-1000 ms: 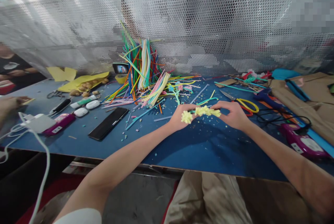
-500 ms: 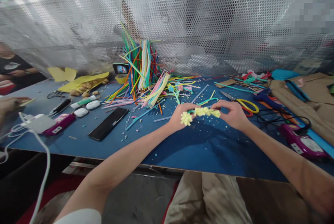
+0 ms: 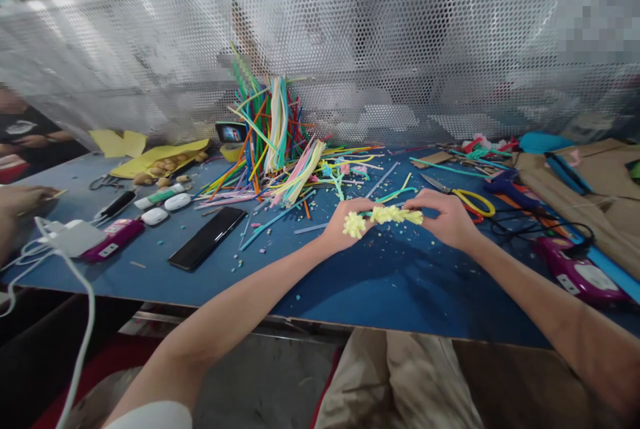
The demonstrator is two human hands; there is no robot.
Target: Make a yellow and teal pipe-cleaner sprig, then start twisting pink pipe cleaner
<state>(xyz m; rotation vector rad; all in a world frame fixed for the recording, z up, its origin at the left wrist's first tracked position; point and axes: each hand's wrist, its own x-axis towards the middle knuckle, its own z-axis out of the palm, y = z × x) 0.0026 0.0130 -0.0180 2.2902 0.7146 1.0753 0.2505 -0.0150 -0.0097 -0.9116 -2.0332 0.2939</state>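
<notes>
Above the near part of the blue table, both my hands hold a yellow pipe-cleaner flower piece [image 3: 390, 214] with several fluffy blossoms. My left hand [image 3: 345, 224] is closed around its left end, where one round blossom stands out over the fingers. A bit of green stem shows between the hands. My right hand [image 3: 443, 214] pinches the right end between thumb and fingertips. Just behind the hands lie loose green pipe cleaners [image 3: 400, 192] and a small twisted teal piece [image 3: 340, 179].
Pipe-cleaner bundles [image 3: 275, 129] stand at the back. Scissors [image 3: 470, 201] and a purple glue-gun-like tool [image 3: 580, 272] lie to the right. On the left are a black phone [image 3: 207, 239], a white charger [image 3: 77, 237] and another person's hand [image 3: 25, 201]. A perforated metal screen [image 3: 375, 42] rises behind.
My left hand and the round yellow blossom have shifted very slightly left. The other person's hand at the far left has moved a little. My right hand stays nearly still.
</notes>
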